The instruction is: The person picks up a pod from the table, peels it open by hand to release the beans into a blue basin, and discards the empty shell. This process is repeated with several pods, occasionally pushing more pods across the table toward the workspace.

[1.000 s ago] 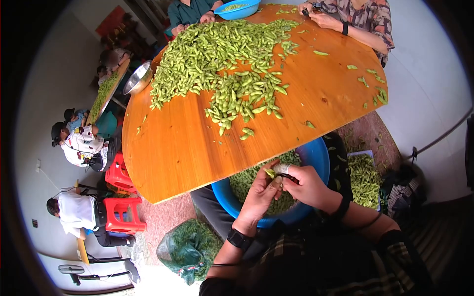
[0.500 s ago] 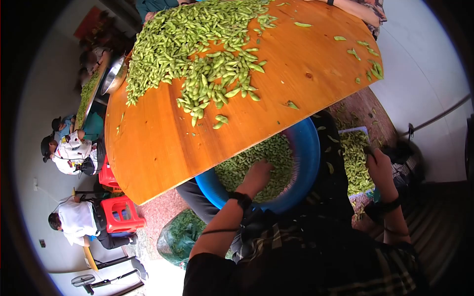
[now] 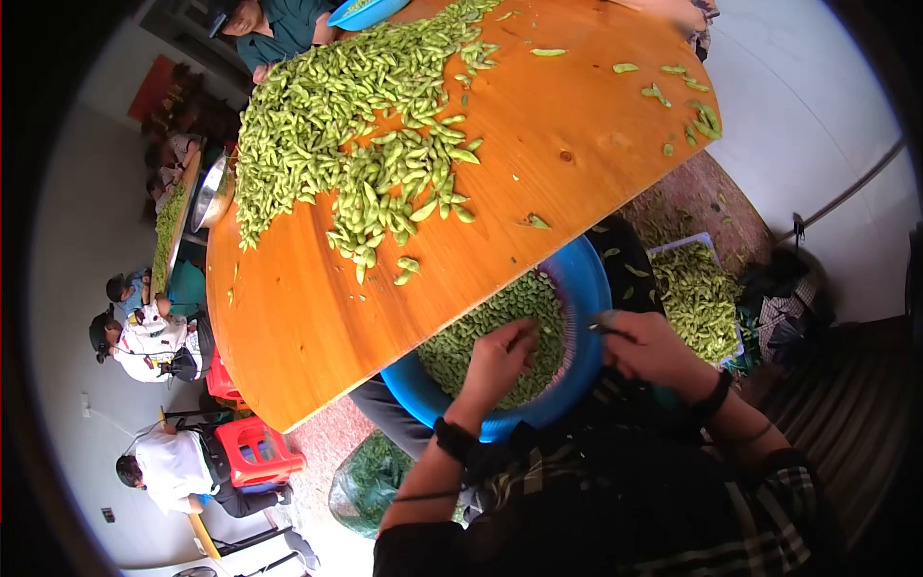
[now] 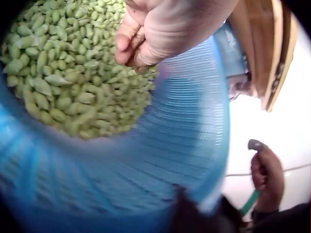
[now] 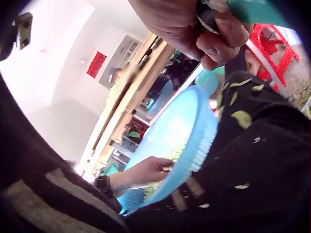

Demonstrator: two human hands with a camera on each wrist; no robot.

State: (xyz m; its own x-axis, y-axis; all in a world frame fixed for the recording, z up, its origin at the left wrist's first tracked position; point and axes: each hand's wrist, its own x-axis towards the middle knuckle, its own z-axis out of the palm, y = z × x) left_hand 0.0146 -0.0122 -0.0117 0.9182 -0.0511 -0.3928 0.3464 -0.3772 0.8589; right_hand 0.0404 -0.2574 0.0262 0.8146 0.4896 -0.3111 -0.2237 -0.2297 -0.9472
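Under the left hand [image 3: 498, 354] lies a heap of shelled green beans [image 3: 527, 300], inside the blue basket [image 3: 588, 288], whose wall rises between the two hands. The fingers of this hand are bent inward just above the beans — whether they pinch something, I cannot tell. Well apart from it, beside the basket's rim, the right hand [image 3: 657, 354] keeps its fingers curled round a small dark object [image 5: 208, 18]. Below the right hand, several green husk pieces [image 5: 241, 118] are lying on dark trousers [image 5: 243, 160]. To its right stands a pale crate [image 3: 683, 242] with pods inside. Ahead of both hands, the wooden counter [image 3: 288, 337] carries a wide pile of green pods [image 3: 356, 106]. Left of the left hand are a mesh bag [image 3: 365, 490] and — farther — a red stool [image 3: 252, 466].
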